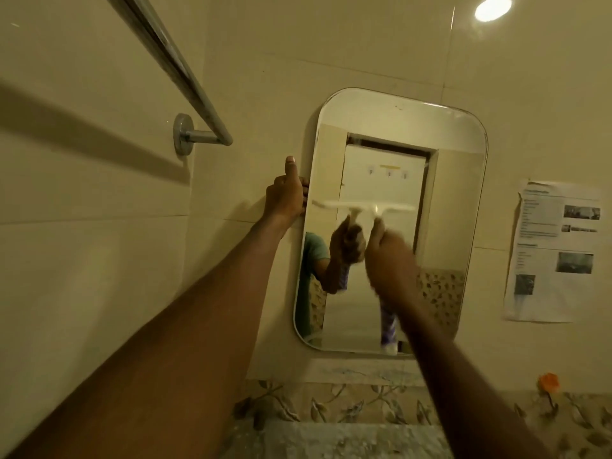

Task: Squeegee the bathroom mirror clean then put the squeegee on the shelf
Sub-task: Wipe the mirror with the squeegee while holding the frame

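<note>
A rounded rectangular mirror (440,180) hangs on the beige tiled wall. My left hand (286,193) grips its left edge, thumb pointing up. My right hand (390,260) holds the handle of a white squeegee (394,208), blurred by motion. The squeegee's blade lies level across the glass at mid height. Its purple-and-white handle end (388,324) shows below my wrist. The mirror reflects my hand, the squeegee, a white door and a green sleeve.
A chrome towel rail (185,77) runs along the left wall at upper left. A printed paper sheet (553,250) is stuck to the wall right of the mirror. An orange hook (549,383) sits at lower right above a band of leaf-patterned tiles (331,405).
</note>
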Motion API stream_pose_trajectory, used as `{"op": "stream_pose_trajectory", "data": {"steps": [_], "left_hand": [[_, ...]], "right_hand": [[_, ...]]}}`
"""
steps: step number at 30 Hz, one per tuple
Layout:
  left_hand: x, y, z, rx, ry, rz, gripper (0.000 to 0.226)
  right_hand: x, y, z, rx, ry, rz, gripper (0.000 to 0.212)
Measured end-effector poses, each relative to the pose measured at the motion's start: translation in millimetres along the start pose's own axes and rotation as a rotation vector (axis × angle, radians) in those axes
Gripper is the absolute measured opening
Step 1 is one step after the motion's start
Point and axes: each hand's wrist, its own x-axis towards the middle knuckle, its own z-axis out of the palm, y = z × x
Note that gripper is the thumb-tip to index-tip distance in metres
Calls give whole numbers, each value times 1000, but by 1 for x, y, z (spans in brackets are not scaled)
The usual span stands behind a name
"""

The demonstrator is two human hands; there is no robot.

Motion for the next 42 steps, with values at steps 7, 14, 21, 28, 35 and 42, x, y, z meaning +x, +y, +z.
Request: {"op": "stream_pose_trajectory", "data": {"steps": [7, 14, 21, 28, 35, 42], "left_hand": [[-5, -7, 6, 85, 56, 51, 50], [-24, -27, 3, 179, 61, 11, 47], [-21, -32, 4, 190, 78, 4, 52], [-7, -27, -1, 163, 80, -48, 56], [0, 20, 7, 163, 133, 106, 44], [20, 15, 18, 170, 194, 156, 45]], "right_hand": [[-137, 76, 42, -157, -122, 130, 49], [-72, 39, 2, -16, -54, 18, 51], [-92, 66, 19, 18, -13, 39, 48], [-98, 65, 9, -19, -57, 30, 51], [65, -19, -51, 13, 81, -85, 54], [63, -9, -45, -29, 47, -71, 53]]}}
